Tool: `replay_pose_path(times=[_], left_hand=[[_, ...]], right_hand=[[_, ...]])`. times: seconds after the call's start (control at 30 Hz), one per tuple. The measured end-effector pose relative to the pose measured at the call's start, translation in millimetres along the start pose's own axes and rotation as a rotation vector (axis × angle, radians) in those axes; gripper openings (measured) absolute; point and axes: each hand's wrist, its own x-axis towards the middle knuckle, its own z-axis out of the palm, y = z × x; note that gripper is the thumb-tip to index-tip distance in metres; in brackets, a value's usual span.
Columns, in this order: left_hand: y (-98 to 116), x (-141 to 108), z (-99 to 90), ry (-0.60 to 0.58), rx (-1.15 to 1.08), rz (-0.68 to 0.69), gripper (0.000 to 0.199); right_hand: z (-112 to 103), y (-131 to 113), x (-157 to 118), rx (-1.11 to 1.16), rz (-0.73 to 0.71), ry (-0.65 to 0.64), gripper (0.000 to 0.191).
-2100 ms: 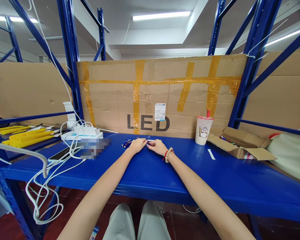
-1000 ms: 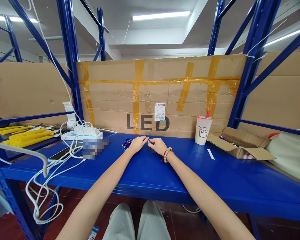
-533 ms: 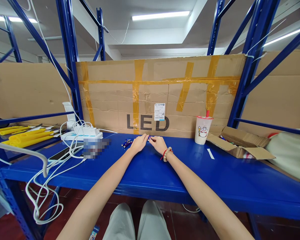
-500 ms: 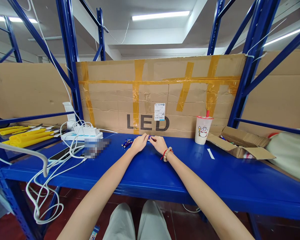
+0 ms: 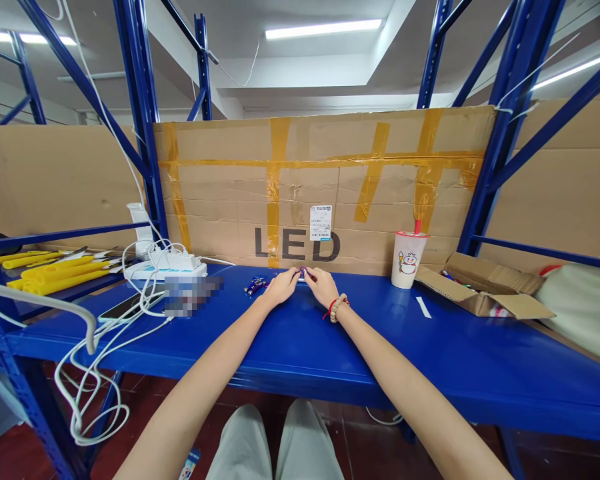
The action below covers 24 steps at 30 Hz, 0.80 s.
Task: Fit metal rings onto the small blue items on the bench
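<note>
My left hand [image 5: 283,287] and my right hand [image 5: 323,287] meet over the blue shelf top [image 5: 300,340], near its back edge. Both have their fingers closed in a pinch around a small shiny blue-purple piece [image 5: 303,270]. Most of that piece is hidden by the fingertips, and its kind cannot be made out. Just left of my left hand lies a little cluster of shiny dark blue pieces [image 5: 255,286]. A beaded bracelet with a red cord [image 5: 336,307] circles my right wrist.
Right of my hands stands a paper cup [image 5: 409,260] with a red straw, beside a white strip [image 5: 423,307] and an open cardboard box [image 5: 485,283]. At left are tangled white cables [image 5: 87,400], a power strip [image 5: 180,267] and yellow-handled tools [image 5: 63,272]. Cardboard [image 5: 220,200] walls the back.
My fingertips have shifted slightly around the small piece, and its purple part now shows above them. The whole view has moved a little; the other things stay in place.
</note>
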Motion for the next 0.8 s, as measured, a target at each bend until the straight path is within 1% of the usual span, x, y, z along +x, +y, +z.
replay_pose_path(times=[0.17, 0.33, 0.5, 0.57, 0.63, 0.8], left_hand=[[4, -3, -1.1, -0.039, 0.051, 0.000, 0.030], [9, -6, -4.5, -0.092, 0.127, -0.013, 0.026], [7, -5, -4.4, -0.075, 0.196, -0.052, 0.026], [5, -4, -4.5, -0.047, 0.218, -0.079, 0.026], [3, -2, -6.5, 0.005, 0.235, -0.120, 0.026], [-3, -2, -19.7, 0.218, 0.240, -0.268, 0.033]], right_hand=[[-1, -1, 0, -0.050, 0.020, -0.023, 0.030], [-3, 1, 0, -0.122, 0.070, -0.055, 0.031], [-4, 0, -2, -0.189, 0.104, -0.132, 0.031], [-4, 0, -3, -0.212, 0.111, -0.153, 0.033], [-3, 0, -3, -0.232, 0.123, -0.166, 0.034], [-3, 3, -3, -0.271, 0.189, -0.184, 0.037]])
